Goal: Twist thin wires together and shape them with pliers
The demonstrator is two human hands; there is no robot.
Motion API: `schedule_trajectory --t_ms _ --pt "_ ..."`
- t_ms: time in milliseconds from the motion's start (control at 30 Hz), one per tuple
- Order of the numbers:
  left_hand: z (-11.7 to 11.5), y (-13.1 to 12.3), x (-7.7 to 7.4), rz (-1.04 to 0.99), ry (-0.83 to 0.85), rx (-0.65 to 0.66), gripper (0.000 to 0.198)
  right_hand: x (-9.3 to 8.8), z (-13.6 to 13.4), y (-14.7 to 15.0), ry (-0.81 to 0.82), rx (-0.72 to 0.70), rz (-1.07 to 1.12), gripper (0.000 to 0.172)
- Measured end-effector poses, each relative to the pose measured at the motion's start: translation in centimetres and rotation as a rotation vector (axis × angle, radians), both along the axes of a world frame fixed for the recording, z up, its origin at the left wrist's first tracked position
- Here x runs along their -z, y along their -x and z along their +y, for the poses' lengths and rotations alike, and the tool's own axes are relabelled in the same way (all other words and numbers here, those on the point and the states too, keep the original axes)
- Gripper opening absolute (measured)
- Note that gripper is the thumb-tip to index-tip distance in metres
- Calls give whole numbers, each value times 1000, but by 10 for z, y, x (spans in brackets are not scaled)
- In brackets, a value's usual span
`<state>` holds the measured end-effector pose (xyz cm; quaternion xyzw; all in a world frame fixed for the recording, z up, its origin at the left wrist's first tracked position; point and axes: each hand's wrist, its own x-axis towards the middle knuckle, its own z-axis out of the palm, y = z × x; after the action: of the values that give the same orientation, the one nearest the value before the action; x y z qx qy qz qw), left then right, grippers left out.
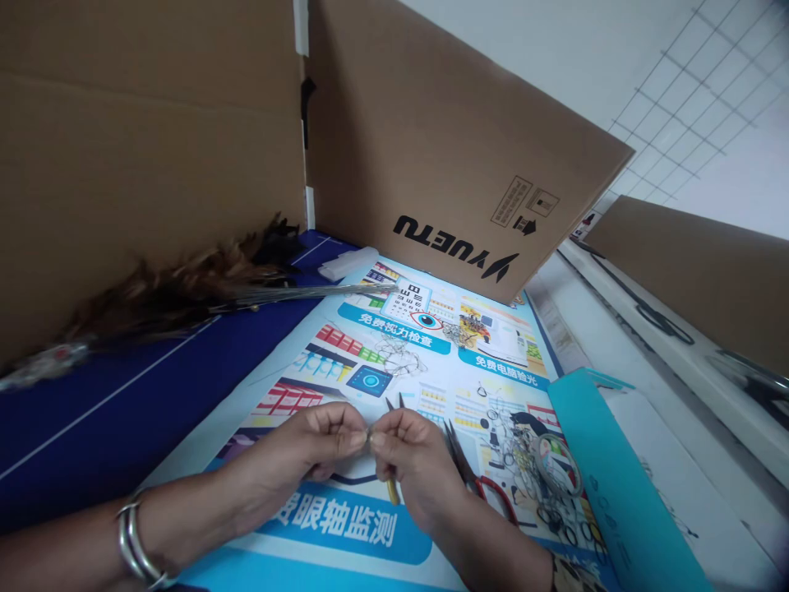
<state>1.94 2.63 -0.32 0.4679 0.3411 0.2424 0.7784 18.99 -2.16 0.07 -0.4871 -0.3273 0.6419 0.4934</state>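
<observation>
My left hand point(314, 448) and my right hand point(414, 456) meet at the fingertips over a printed poster point(345, 362). Both pinch a tiny grey piece point(368, 440) between thumb and forefinger; I cannot make out what it is. A silver bangle point(132, 543) circles my left wrist. Yellow-handled pliers point(393, 489) lie under my right hand, with only their tips and part of a handle showing. Red-handled pliers point(477, 477) lie just right of that hand.
A heap of small metal rings and wire bits point(542, 477) lies on the poster's right side. A teal box point(622, 485) stands to the right of it. Cardboard panels point(449, 140) wall the back. A feather duster point(185, 292) rests on the blue cloth point(123, 395) at left.
</observation>
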Motion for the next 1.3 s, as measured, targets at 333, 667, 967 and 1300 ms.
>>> schedule_trajectory --t_ms 333,667,967,1300 --pt "-11 -8 -5 -39 76 -44 32 6 -1 6 47 20 161 28" --pt "-14 -10 -1 -78 68 -74 33 7 -2 10 29 57 201 30" --pt "-19 -14 9 -148 41 -108 31 9 -2 10 20 61 224 31" --pt "-6 -9 -3 -113 31 -14 31 10 -6 13 -27 43 171 33"
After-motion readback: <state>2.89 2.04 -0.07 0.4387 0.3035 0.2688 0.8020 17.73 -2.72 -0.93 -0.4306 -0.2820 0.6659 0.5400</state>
